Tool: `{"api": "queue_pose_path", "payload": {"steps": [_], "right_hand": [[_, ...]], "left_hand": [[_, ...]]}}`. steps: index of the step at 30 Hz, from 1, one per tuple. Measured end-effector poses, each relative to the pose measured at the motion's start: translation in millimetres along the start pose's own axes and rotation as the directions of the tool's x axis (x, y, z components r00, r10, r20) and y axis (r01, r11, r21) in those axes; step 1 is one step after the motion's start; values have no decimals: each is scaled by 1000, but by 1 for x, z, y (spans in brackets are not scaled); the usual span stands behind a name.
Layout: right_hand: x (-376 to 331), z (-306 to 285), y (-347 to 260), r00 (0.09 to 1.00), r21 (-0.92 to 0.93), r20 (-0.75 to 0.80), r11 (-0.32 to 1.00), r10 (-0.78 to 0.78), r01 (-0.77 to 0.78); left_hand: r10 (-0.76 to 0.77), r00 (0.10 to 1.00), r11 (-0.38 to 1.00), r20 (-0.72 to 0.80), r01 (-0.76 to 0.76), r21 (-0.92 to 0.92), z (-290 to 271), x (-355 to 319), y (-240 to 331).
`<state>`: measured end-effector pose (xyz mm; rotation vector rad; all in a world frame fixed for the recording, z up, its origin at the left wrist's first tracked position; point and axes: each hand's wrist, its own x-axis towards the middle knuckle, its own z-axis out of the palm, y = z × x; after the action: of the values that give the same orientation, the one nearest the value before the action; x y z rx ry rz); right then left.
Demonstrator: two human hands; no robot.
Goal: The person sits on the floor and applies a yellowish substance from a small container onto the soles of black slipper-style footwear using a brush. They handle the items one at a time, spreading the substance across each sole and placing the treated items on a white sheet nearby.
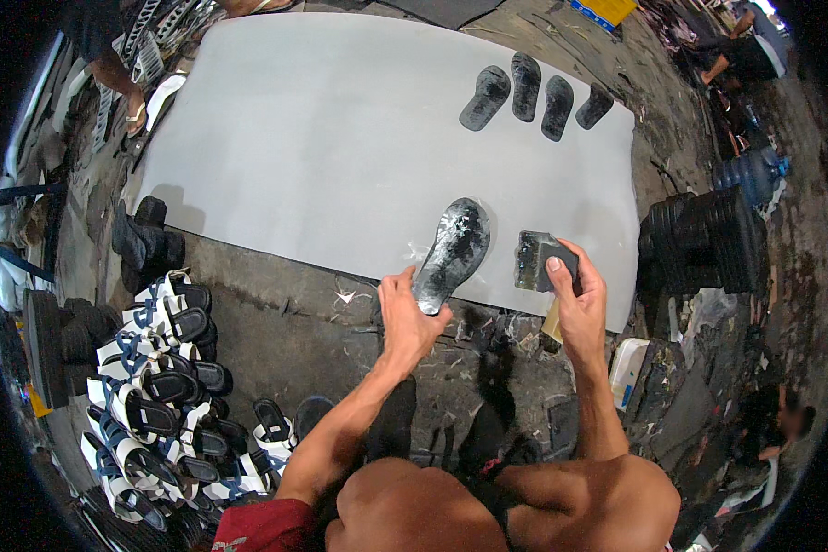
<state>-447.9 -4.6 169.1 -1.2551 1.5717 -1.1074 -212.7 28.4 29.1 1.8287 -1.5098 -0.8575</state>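
Note:
A black shoe sole (pixel 458 241) with whitish, shiny smears lies on a large grey sheet (pixel 322 138). Its narrow heel end points toward me, at the sheet's near edge. My left hand (pixel 410 316) grips that end, thumb on the right side and fingers on the left. Just to the right, my right hand (pixel 580 293) is closed on a dark rectangular pad (pixel 532 261), thumb on top. The pad's left part looks rough and wet; it is apart from the sole. Several more black soles (pixel 525 87) lie at the sheet's far right.
White and black sandals (pixel 161 405) are heaped at the lower left. Stacked black soles (pixel 704 241) stand right of the sheet. A blue plastic bottle (pixel 750 177) lies beyond them. Another person's foot (pixel 136 115) is at the sheet's far left edge. Scraps litter the floor.

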Motion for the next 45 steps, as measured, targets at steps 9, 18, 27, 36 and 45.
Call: {"api": "queue_pose_path", "payload": {"steps": [9,18,27,36,45], "right_hand": [[-11,17,15,992,-33,52,993,117,-115],[3,46,40,984,-32,119,991,130,-127],[29,69,76,989,-95,11,985,148,-146],[56,82,85,998,-486,-65,873,4,-35],[106,99,75,826,-606,465,566,-318,559]], "left_hand": [[-357,839,542,411,544,-640,-78,137,27],[-149,988,918,-50,119,-378,-28,406,159],[172,947,978,-271,-197,-68,33,361,20],[46,998,986,45,-53,157,-15,-43,-13],[118,991,993,66,-118,-6,-5,-54,-38]]}}
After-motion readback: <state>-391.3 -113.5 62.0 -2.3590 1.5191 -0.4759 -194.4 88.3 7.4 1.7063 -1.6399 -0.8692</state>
